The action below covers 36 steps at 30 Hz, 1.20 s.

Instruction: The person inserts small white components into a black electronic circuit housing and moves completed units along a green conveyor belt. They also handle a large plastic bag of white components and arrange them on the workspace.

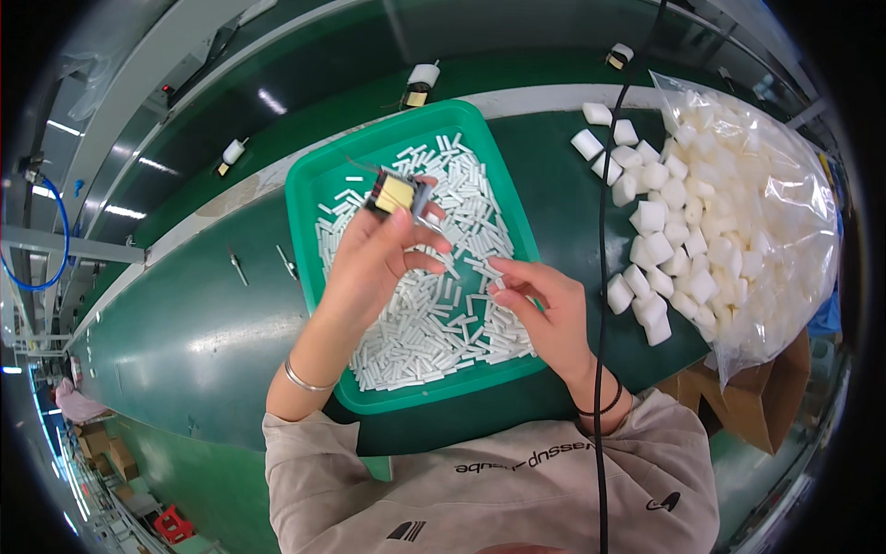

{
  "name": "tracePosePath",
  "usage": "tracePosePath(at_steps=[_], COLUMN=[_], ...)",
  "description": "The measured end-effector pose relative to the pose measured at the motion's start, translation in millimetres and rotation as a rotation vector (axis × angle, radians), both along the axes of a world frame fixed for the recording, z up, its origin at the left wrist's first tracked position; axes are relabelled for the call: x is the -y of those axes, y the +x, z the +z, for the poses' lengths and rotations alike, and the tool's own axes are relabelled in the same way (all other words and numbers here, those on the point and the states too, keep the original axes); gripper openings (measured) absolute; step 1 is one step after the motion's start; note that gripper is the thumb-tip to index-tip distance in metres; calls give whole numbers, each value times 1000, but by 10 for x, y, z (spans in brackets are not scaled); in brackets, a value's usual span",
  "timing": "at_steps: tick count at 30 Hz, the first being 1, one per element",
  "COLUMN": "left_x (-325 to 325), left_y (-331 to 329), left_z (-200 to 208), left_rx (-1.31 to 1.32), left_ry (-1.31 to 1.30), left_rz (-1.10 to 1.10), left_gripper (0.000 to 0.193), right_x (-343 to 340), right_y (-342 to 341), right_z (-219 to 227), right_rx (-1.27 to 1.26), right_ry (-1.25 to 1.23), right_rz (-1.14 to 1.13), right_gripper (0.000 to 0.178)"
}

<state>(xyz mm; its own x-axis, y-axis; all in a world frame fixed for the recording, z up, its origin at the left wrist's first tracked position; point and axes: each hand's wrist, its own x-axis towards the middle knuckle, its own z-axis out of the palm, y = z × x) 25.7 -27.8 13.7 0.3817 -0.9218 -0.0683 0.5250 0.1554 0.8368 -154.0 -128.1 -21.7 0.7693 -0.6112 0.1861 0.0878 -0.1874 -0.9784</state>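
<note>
My left hand [374, 249] is gripping the yellow-taped component [395, 194], thumb and fingers closed around it, its thin leads sticking out above the green tray [406, 403]. My right hand [552, 305] is hovering low over the loose white tubes [478, 198], thumb and forefinger almost meeting; whether a tube is between the tips, I cannot tell. Tray is sitting on the bench [203, 305], foam blocks [678, 222] lying to its right. Judging by the pose, I am picking out a single tube. Next move is likely calling for a light, exact pinch, left hand keeping the component steady.
</note>
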Motion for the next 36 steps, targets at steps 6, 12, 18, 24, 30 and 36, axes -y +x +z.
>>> tracePosePath(at_steps=[6, 12, 18, 24, 30, 36], left_x=[-56, -89, -102, -80, -87, -130], left_y=[-228, -273, -279, -288, -383, -387], left_z=[-16, 16, -10, -66, -53, -57], left_rx=[152, 171, 203, 446, 679, 642], left_ry=[44, 32, -13, 70, 30, 138], left_rz=[57, 29, 31, 35, 86, -75], left_gripper=[31, 29, 31, 40, 37, 37], right_x=[11, 6, 12, -13, 12, 45], right_y=[-47, -65, -86, -78, -103, -126], right_z=[1, 23, 16, 34, 62, 135], right_rx=[103, 125, 134, 133, 137, 148], right_ry=[217, 191, 215, 52, -319, -706], right_rz=[9, 40, 70, -63, -119, -101], right_gripper=[18, 17, 17, 15, 20, 24])
